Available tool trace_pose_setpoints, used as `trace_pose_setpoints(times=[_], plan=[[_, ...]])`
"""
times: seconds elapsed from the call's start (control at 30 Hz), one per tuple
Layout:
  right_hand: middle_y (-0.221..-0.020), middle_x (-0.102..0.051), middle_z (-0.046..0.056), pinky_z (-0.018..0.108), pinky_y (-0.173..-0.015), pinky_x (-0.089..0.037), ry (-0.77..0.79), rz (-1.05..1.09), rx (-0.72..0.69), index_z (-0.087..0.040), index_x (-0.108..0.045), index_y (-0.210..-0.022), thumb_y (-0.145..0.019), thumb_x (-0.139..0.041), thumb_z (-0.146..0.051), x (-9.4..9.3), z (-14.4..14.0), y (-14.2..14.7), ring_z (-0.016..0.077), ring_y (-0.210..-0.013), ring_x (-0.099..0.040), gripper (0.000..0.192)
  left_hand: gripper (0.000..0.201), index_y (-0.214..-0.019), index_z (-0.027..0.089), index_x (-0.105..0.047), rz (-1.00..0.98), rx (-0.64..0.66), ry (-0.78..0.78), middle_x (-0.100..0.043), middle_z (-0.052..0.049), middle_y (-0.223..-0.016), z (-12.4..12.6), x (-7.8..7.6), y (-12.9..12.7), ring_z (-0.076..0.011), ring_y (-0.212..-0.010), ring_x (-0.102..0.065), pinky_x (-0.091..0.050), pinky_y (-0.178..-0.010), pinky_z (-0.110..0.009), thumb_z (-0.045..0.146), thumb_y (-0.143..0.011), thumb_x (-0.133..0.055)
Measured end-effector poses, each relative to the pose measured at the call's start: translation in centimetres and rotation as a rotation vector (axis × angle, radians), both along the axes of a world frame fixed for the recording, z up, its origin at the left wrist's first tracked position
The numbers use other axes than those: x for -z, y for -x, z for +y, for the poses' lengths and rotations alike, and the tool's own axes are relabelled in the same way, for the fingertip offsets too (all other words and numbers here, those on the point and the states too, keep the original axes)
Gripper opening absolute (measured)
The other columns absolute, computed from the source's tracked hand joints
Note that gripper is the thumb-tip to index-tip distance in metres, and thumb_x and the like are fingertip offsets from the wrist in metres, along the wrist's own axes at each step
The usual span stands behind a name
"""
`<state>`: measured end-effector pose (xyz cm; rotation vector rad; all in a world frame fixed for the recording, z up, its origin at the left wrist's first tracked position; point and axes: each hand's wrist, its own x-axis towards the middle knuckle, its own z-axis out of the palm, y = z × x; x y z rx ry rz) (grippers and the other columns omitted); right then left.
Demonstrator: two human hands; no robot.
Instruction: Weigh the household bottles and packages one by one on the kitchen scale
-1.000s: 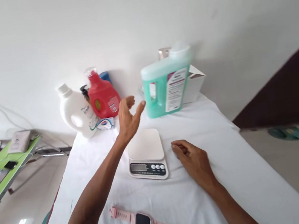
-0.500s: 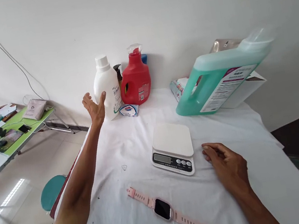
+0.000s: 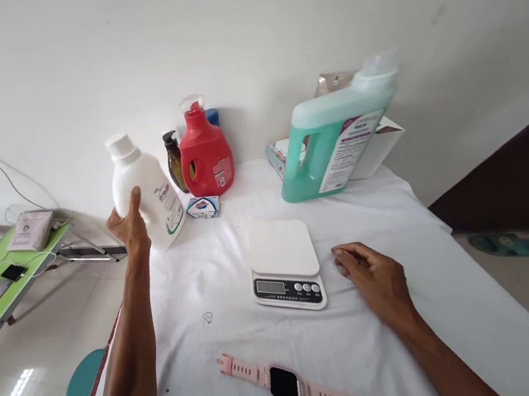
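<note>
Half a second earlier the left hand (image 3: 128,226) was open in the air just before the white bottle (image 3: 145,191); now it is closed around the bottle's left side, thumb up along the front, and the bottle leans to the right instead of standing straight. I judge the lean comes from the grip, because the hand takes the bottle low on its body and not at the cap.

From the kitchen scale (image 3: 286,266) in the middle of the bench (image 3: 464,300), the white bottle is at about 10 o'clock, near the left edge. The red bottle (image 3: 204,152) and a dark pump bottle (image 3: 174,164) stand at 11 o'clock against the wall, with a small soap box (image 3: 202,207) just before them. The large green jug (image 3: 336,139) at 1 o'clock is tilted to the right (it looks blurred at the cap) and a white box is behind it.

The right hand (image 3: 375,277) rests flat on the white cloth just beside the scale at 3 o'clock, fingers loosely curled, holding nothing. A pink watch (image 3: 284,384) lies at 6 o'clock, near the front edge.
</note>
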<state>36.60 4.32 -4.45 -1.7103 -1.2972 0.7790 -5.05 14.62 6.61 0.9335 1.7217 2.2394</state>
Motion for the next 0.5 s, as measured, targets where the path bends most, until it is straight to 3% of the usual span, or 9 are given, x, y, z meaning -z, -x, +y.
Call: trace_pose_setpoints(times=[0.13, 0.3, 0.4, 0.5], plan=[[-0.075, -0.073, 0.006, 0.034, -0.069, -0.050, -0.067, 0.016, -0.017, -0.022, -0.073, -0.088, -0.084, -0.059, -0.059, 0.0, 0.2, 0.2, 0.0231, -0.068, -0.068, 0.041, 0.054, -0.056, 0.021, -0.048, 0.007, -0.066, 0.025, -0.040, 0.008, -0.046, -5.2, -0.8, 0.1, -0.0076, -0.042, -0.035, -0.026, -0.041, -0.025, 0.054, -0.067, -0.088], [-0.078, -0.073, 0.007, 0.035, -0.069, -0.050, -0.114, 0.039, -0.027, -0.022, -0.071, -0.084, -0.085, -0.055, -0.054, -0.3, 0.3, 0.4, 0.0232, -0.070, -0.067, 0.036, 0.055, -0.056, 0.021, -0.043, -0.062, 0.037, 0.023, -0.039, 0.009, -0.046, -11.4, -2.3, -1.0, -0.0071, -0.043, -0.033, -0.027, -0.042, -0.026, 0.044, -0.067, -0.091], [-0.078, -0.073, 0.006, 0.035, -0.069, -0.049, -0.131, 0.030, -0.038, -0.022, -0.070, -0.083, -0.085, -0.053, -0.051, -0.4, 0.3, 0.4, 0.0228, -0.070, -0.066, 0.033, 0.054, -0.059, 0.021, -0.042, -0.115, 0.172, -0.005, -0.036, 0.010, -0.049, -13.3, -3.6, -2.9, -0.0067, -0.045, -0.030, -0.026, -0.043, -0.024, 0.045, -0.069, -0.089], [-0.074, -0.071, 0.005, 0.034, -0.069, -0.049, -0.151, 0.039, -0.042, -0.022, -0.069, -0.082, -0.086, -0.052, -0.048, -0.3, 0.3, 0.3, 0.0216, -0.068, -0.065, 0.031, 0.056, -0.064, 0.022, -0.043, -0.133, 0.291, -0.041, -0.033, 0.010, -0.052, -13.4, -5.1, -5.8, -0.0062, -0.047, -0.027, -0.024, -0.043, -0.023, 0.052, -0.065, -0.090]])
